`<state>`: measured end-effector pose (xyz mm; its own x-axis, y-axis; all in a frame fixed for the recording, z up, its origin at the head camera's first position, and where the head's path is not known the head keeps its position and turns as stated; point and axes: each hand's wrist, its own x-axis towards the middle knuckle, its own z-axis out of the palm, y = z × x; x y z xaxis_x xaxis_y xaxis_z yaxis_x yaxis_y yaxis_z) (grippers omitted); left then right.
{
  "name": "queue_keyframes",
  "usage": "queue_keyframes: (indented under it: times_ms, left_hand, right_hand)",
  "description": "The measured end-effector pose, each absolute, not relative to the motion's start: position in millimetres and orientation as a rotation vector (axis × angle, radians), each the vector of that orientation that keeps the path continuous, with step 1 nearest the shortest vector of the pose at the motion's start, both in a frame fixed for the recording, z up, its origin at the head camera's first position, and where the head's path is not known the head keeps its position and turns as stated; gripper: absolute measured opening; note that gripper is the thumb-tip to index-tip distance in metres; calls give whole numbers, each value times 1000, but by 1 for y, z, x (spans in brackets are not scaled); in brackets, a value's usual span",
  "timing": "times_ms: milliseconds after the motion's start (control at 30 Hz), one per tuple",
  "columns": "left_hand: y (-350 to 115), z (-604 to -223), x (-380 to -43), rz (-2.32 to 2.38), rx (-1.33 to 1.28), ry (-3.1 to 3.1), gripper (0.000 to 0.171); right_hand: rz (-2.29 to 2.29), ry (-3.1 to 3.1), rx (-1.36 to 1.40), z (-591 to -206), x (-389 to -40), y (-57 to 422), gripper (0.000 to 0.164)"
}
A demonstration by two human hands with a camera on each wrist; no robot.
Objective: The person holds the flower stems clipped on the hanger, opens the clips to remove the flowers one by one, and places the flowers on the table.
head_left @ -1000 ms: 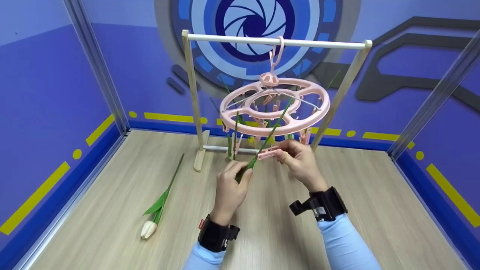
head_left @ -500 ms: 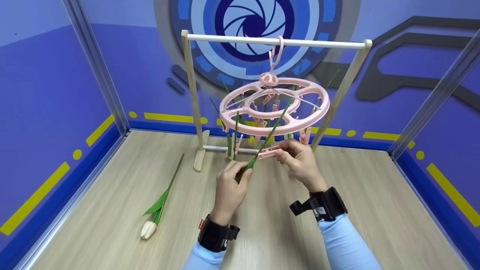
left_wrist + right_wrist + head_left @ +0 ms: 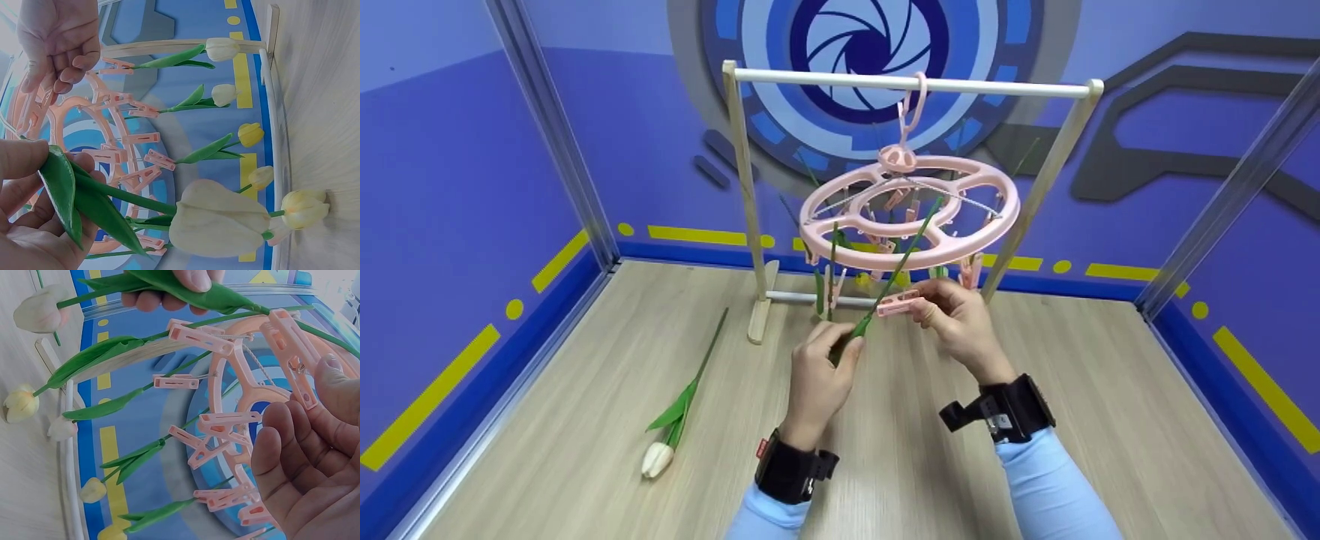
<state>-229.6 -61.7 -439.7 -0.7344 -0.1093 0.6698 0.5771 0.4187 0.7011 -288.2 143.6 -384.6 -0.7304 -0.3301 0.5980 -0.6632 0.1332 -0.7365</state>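
My left hand [image 3: 821,375] holds a white tulip [image 3: 219,219] by its stem and leaves, with the bloom pointing down and the stem slanting up past the pink hanger ring [image 3: 911,259]. Between thumb and fingers, my right hand [image 3: 960,330] pinches a pink clothespin [image 3: 293,357] that hangs from the ring. The clothespin's far end meets the green stem just above the leaves; whether it has clamped the stem I cannot tell. A second white tulip [image 3: 658,457] lies on the table, left of my left hand.
The hanger hooks over the white bar [image 3: 825,78] of a wooden stand [image 3: 742,150]. Several white and yellow tulips, such as a yellow tulip [image 3: 250,135], hang bloom-down from other clothespins [image 3: 160,159] around the ring. Blue panels [image 3: 435,225] wall the table [image 3: 585,360] in.
Both hands keep almost the same places. The clothespin's end at the stem has risen very slightly.
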Motion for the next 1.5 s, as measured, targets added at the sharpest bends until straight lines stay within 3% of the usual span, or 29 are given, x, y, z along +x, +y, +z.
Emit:
queue_keyframes:
  times_ms: [1500]
  left_hand:
    - [-64, -440, -228, -1320, -389, -2028, 12]
  right_hand:
    - [1642, -2154, 925, -384, -287, 146, 14]
